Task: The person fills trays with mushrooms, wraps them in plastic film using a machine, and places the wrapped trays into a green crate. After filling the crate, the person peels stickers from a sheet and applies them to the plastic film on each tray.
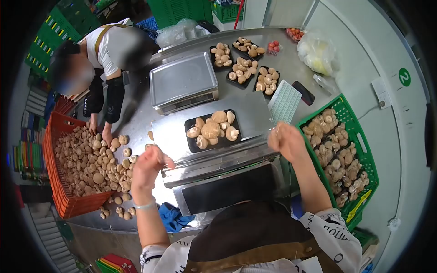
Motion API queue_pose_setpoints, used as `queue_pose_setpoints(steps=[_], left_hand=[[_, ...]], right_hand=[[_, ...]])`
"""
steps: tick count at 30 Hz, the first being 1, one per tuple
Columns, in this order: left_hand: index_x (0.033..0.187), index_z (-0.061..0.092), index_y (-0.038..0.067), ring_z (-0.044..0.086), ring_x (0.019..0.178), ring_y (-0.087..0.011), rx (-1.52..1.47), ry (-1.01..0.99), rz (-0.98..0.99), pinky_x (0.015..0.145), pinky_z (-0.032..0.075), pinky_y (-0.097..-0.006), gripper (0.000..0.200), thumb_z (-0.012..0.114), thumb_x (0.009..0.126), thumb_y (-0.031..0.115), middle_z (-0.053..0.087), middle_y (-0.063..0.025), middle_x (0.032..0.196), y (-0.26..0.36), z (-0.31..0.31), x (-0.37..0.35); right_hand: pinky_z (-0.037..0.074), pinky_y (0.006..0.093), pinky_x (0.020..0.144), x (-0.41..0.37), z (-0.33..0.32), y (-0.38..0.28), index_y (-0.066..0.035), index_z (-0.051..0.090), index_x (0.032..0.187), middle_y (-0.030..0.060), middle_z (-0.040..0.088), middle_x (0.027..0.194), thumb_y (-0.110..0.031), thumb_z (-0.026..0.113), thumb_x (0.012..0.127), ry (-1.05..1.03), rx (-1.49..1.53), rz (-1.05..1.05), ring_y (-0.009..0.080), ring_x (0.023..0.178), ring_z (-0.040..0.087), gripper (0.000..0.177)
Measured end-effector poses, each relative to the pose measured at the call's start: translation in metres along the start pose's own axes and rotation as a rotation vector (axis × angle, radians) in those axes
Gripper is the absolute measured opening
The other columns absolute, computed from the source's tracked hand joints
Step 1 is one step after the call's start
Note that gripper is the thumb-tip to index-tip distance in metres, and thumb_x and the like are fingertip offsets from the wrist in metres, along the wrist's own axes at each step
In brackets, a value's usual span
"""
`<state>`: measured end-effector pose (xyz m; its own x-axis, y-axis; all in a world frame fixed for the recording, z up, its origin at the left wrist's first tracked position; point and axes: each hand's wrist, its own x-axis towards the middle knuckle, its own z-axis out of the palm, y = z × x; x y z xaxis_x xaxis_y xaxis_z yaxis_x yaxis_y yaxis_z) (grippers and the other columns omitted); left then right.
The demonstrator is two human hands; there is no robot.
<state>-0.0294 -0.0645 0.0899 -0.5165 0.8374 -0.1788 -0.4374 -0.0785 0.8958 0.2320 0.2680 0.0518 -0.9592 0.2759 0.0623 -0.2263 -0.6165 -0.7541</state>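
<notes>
Tray: black, in the head view it lies flat on the steel plate of the near scale, at mid worktop, between the two hands.
Mushrooms: a small heap of pale caps fills the tray; some lie stem up.
Left hand: raised at the plate's left front corner, left of the tray and a little nearer the person, apart from it. The fingers are curled in; I cannot tell whether they pinch anything.
Right hand: at the plate's right edge, right of the tray and apart from it. It is seen from the back with the fingers bunched together; what they hold, if anything, is hidden.
Wristband: pale, on the left wrist.
Orange crate: left of the left hand, full of mushrooms, with loose ones spilled on the worktop beside it.
Green crate: just right of the right forearm, also full of mushrooms.
Far scale: behind the tray, its pan bare.
Filled trays: four, grouped at the back of the worktop.
Label sheet: behind the right hand, with a phone beside it.
Co-worker: bent over the orange crate, both hands down at the mushrooms.
Blue cloth: at the worktop's near edge, under the left forearm.
</notes>
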Motion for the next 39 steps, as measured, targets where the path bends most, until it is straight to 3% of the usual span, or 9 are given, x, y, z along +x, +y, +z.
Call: queue_pose_setpoints(steps=[4, 8, 10, 15, 19, 29, 36, 38, 39], left_hand=[[0.095, 0.052, 0.006, 0.051, 0.123, -0.0343, -0.148, 0.123, 0.379, 0.108, 0.037, -0.0456, 0.013, 0.049, 0.099, 0.019, 0.057, -0.0251, 0.123, -0.010, 0.009, 0.089], [0.095, 0.050, 0.000, 0.056, 0.092, -0.0381, 1.020, 0.376, 0.383, 0.083, 0.043, -0.0437, 0.022, 0.041, 0.099, 0.020, 0.059, -0.0181, 0.097, -0.114, -0.043, 0.158], [0.097, 0.049, 0.003, 0.054, 0.087, -0.0453, 1.029, 0.364, 0.236, 0.076, 0.045, -0.0438, 0.025, 0.043, 0.099, 0.028, 0.056, -0.0226, 0.088, -0.118, -0.026, 0.156], [0.091, 0.055, 0.004, 0.048, 0.074, -0.0068, 0.651, 0.211, -0.043, 0.068, 0.044, -0.0236, 0.012, 0.052, 0.097, 0.014, 0.056, 0.0005, 0.080, -0.111, -0.023, 0.140], [0.101, 0.061, 0.000, 0.051, 0.084, -0.0074, 0.598, 0.043, -0.302, 0.079, 0.044, -0.0235, 0.023, 0.051, 0.099, 0.021, 0.060, -0.0003, 0.091, -0.101, -0.017, 0.101], [0.092, 0.061, -0.001, 0.057, 0.064, -0.0322, 0.951, 0.334, 0.241, 0.062, 0.046, -0.0375, 0.027, 0.050, 0.097, 0.023, 0.061, -0.0183, 0.073, -0.069, 0.050, 0.022], [0.090, 0.062, -0.003, 0.043, 0.061, -0.0068, 0.673, 0.317, -0.012, 0.055, 0.036, -0.0246, 0.027, 0.051, 0.098, 0.020, 0.052, -0.0003, 0.067, -0.061, 0.094, -0.065], [0.086, 0.062, -0.001, 0.037, 0.063, -0.0026, 0.602, 0.303, -0.082, 0.054, 0.032, -0.0206, 0.030, 0.049, 0.100, 0.022, 0.048, 0.0060, 0.067, -0.096, 0.089, -0.081], [0.093, 0.062, -0.006, 0.052, 0.067, -0.0140, 0.638, 0.321, -0.136, 0.063, 0.044, -0.0324, 0.034, 0.052, 0.097, 0.026, 0.061, -0.0140, 0.071, -0.126, 0.073, -0.081]], right_hand=[[0.044, 0.0357, 0.071, 0.097, 0.021, 0.017, -0.004, 0.048, 0.090, 0.0073, 0.058, 0.083, -0.016, 0.047, 0.098, 0.394, -0.297, -0.302, 0.0209, 0.079, 0.056, 0.015], [0.046, 0.0490, 0.069, 0.150, -0.042, 0.083, -0.003, 0.043, 0.092, 0.0275, 0.058, 0.082, -0.017, 0.047, 0.095, 0.423, -1.289, -0.208, 0.0436, 0.080, 0.059, 0.014], [0.043, 0.0542, 0.068, 0.158, -0.067, 0.114, -0.003, 0.044, 0.091, 0.0283, 0.059, 0.080, -0.018, 0.049, 0.094, 0.284, -1.460, -0.007, 0.0493, 0.081, 0.055, 0.015], [0.047, 0.0469, 0.073, 0.148, -0.052, 0.102, -0.001, 0.054, 0.095, 0.0253, 0.063, 0.087, -0.023, 0.051, 0.093, 0.052, -1.373, 0.182, 0.0440, 0.083, 0.060, 0.022], [0.047, 0.0382, 0.073, 0.111, -0.040, 0.095, 0.000, 0.059, 0.094, 0.0184, 0.062, 0.081, -0.031, 0.051, 0.095, -0.063, -1.141, 0.345, 0.0360, 0.078, 0.059, 0.032], [0.043, 0.0384, 0.064, 0.042, 0.028, 0.065, 0.004, 0.057, 0.092, 0.0210, 0.055, 0.074, -0.027, 0.045, 0.099, 0.163, -1.165, -0.097, 0.0340, 0.068, 0.056, 0.033], [0.041, 0.0332, 0.059, -0.033, 0.085, 0.033, 0.003, 0.057, 0.085, 0.0141, 0.051, 0.065, -0.027, 0.047, 0.100, 0.197, -0.989, 0.030, 0.0202, 0.060, 0.042, 0.035], [0.042, 0.0395, 0.063, -0.055, 0.078, 0.046, 0.003, 0.058, 0.085, 0.0197, 0.057, 0.071, -0.034, 0.044, 0.100, 0.224, -1.061, 0.196, 0.0325, 0.064, 0.052, 0.042], [0.043, 0.0421, 0.065, -0.063, 0.062, 0.067, 0.003, 0.059, 0.085, 0.0221, 0.059, 0.074, -0.037, 0.042, 0.099, 0.228, -1.116, 0.242, 0.0381, 0.068, 0.055, 0.045]])
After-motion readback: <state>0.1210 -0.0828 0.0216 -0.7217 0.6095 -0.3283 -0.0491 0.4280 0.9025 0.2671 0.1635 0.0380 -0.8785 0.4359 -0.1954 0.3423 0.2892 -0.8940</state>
